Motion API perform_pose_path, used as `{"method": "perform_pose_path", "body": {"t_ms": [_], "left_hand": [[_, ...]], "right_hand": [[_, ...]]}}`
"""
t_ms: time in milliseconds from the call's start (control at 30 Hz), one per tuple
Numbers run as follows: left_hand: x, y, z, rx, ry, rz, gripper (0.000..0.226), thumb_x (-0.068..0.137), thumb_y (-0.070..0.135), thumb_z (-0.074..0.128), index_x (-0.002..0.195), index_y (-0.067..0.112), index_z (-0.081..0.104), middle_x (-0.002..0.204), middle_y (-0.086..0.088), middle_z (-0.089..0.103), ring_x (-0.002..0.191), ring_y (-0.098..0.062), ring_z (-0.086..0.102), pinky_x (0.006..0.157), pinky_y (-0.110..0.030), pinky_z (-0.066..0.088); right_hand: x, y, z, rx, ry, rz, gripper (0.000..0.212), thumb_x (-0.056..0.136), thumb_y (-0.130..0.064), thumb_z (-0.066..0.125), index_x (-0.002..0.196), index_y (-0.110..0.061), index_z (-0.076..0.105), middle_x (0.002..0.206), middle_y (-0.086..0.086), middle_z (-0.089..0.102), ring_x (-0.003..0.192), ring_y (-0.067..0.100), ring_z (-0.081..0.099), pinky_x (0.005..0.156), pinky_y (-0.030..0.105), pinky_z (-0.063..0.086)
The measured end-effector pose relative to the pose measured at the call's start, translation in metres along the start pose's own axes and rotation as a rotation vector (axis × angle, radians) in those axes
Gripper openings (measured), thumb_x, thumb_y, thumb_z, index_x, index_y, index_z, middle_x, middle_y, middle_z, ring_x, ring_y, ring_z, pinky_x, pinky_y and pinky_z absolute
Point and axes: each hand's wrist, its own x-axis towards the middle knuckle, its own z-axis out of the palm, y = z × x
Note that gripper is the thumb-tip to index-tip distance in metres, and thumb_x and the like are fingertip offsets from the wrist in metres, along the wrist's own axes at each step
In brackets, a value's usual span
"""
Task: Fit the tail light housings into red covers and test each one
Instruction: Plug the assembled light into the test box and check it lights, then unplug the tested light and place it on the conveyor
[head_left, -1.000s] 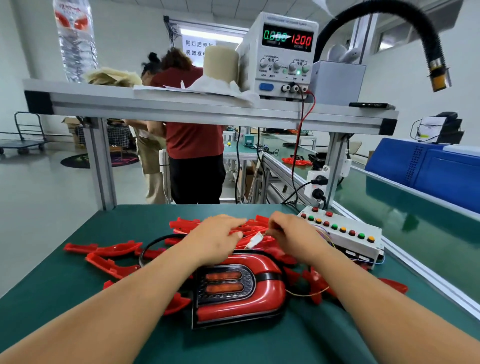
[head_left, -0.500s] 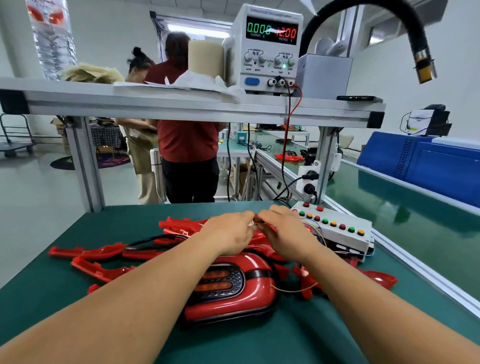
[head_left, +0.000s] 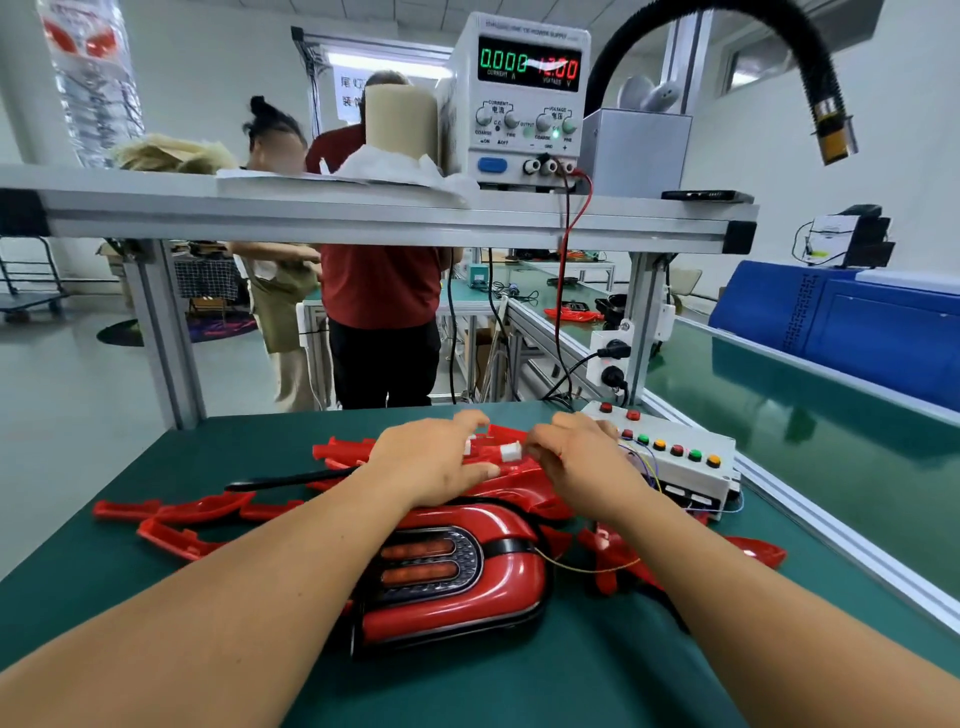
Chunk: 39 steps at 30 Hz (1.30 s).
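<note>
Two hands together: right hand (head_left: 576, 460) pinching white plastic connector (head_left: 511, 451); left hand (head_left: 431, 462) curled round another white piece (head_left: 470, 445), mostly hidden. Glossy red tail-light cover (head_left: 498, 582) on green desk (head_left: 156, 597), partly behind left forearm.

Your forearms come in from seven and five o'clock, converging toward twelve, palms down. Your left hand (head_left: 431, 462) curls its fingers on a white plug (head_left: 470, 445); your right hand (head_left: 576, 460) pinches a white connector (head_left: 511, 451).
</note>
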Motion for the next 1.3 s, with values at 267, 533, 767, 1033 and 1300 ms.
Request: {"method": "perform_pose_path", "body": {"t_ms": [267,533,767,1033,1300], "left_hand": [[0.007,-0.027,-0.051,-0.732,0.466,-0.174,0.031,0.098,0.017,0.047,0.128,0.019,0.054,0.088,-0.005,0.059,0.075,-0.024,0.058,0.068,-0.027,0.035],[-0.006,-0.034,-0.094,-1.16,0.717,-0.145,0.022,0.099,0.008,0.044,0.096,0.029,0.052,0.076,0.003,0.053,0.065,-0.004,0.046,0.064,-0.022,0.037],[-0.031,-0.038,-0.14,-1.701,0.882,-0.044,0.028,0.095,0.0,0.043,0.082,0.024,0.048,0.061,0.009,0.046,0.049,-0.004,0.034,0.052,-0.018,0.03],[-0.06,-0.074,-0.146,-2.318,1.219,-0.018,0.028,0.092,0.005,0.047,0.07,0.019,0.039,0.054,0.006,0.04,0.044,-0.009,0.032,0.054,-0.023,0.033],[-0.067,-0.051,-0.031,-2.668,0.991,-0.625,0.013,0.102,0.017,0.041,0.09,0.018,0.046,0.065,0.005,0.051,0.055,-0.007,0.048,0.068,-0.023,0.042]], "right_hand": [[-0.007,-0.044,-0.004,0.302,-0.265,-0.013,0.034,0.094,-0.048,0.055,0.104,-0.02,0.071,0.1,-0.004,0.068,0.089,0.004,0.058,0.082,0.024,0.047],[-0.005,-0.062,0.014,0.38,-0.542,0.123,0.042,0.085,-0.063,0.06,0.108,-0.029,0.064,0.108,-0.01,0.064,0.099,0.009,0.06,0.082,0.023,0.046],[-0.009,-0.06,0.008,0.732,-0.45,0.225,0.032,0.083,-0.039,0.075,0.107,-0.018,0.07,0.103,0.0,0.074,0.093,0.012,0.07,0.088,0.031,0.056],[-0.009,-0.076,0.009,1.448,-0.03,0.497,0.049,0.075,-0.038,0.068,0.103,0.002,0.067,0.102,0.027,0.071,0.084,0.03,0.069,0.087,0.049,0.054],[0.003,-0.113,0.013,1.745,0.004,0.828,0.058,0.085,-0.05,0.059,0.121,-0.005,0.064,0.112,0.022,0.07,0.104,0.041,0.066,0.092,0.061,0.049]]}}
